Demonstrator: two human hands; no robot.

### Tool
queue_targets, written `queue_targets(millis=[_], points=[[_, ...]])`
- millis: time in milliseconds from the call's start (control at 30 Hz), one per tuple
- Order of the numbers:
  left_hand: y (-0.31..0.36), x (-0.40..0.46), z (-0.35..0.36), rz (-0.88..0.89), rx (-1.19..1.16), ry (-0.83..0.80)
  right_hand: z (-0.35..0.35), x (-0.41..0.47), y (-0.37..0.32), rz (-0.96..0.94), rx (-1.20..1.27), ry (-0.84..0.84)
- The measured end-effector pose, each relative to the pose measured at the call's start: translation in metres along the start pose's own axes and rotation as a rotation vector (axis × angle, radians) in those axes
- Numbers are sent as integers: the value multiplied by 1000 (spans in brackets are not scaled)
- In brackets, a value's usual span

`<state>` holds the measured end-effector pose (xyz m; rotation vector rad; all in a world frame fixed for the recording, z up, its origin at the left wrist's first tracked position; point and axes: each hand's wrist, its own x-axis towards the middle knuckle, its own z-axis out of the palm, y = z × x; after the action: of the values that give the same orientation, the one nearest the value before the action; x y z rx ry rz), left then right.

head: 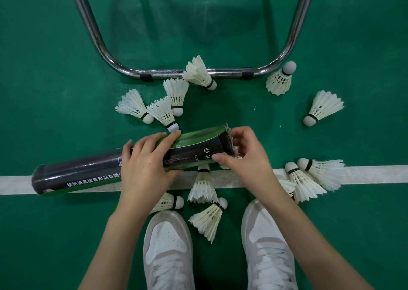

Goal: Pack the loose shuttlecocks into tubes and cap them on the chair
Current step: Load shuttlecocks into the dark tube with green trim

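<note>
A long black and green shuttlecock tube [88, 170] lies almost level above the floor, open end to the right. My left hand [145, 166] grips its middle. My right hand [245, 155] is at the open end, fingers closed on a white shuttlecock [235, 151] whose feathers stick out of the mouth. Several loose white shuttlecocks lie on the green floor: a cluster [163, 106] beyond the tube, one [199, 72] on the chair's bar, two at the right [324, 107], a pair [309, 177] on the white line, others [204, 186] under the tube.
The chrome tube base of a chair [123, 70] curves across the floor ahead. A white court line [375, 174] runs left to right under my hands. My two white sneakers [170, 250] stand at the bottom of the view. No cap is in sight.
</note>
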<state>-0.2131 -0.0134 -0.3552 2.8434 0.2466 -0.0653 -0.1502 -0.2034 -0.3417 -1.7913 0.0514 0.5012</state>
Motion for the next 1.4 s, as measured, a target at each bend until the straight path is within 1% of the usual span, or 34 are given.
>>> queue_targets(millis=[67, 233, 300, 533, 700, 767, 867, 1033, 1100, 1233, 1400], points=[[0, 0, 0, 2, 2, 0, -2, 1, -1, 9, 26, -15], [3, 0, 0, 22, 0, 7, -11, 8, -3, 73, 110, -259], [3, 1, 0, 20, 0, -1, -12, 10, -3, 68, 104, -283], [5, 2, -1, 15, -6, -7, -15, 8, -3, 34, 112, -281], [8, 0, 1, 31, -6, 5, -23, 11, -8, 78, 76, -447], [8, 0, 1, 29, -7, 6, -24, 12, -9, 73, 44, -476], [7, 1, 1, 25, -16, 2, -25, 13, -8, 62, 5, -450], [3, 2, 2, 18, 4, -13, -39, 16, -3, 13, -105, -335], [-1, 2, 1, -2, 7, -12, -48, 18, 3, -16, -192, -296], [-7, 1, -1, -27, 9, -16, -57, 24, 17, -56, -338, -291], [-8, -1, 0, -15, 16, -19, -56, 32, 28, -121, -521, -207]])
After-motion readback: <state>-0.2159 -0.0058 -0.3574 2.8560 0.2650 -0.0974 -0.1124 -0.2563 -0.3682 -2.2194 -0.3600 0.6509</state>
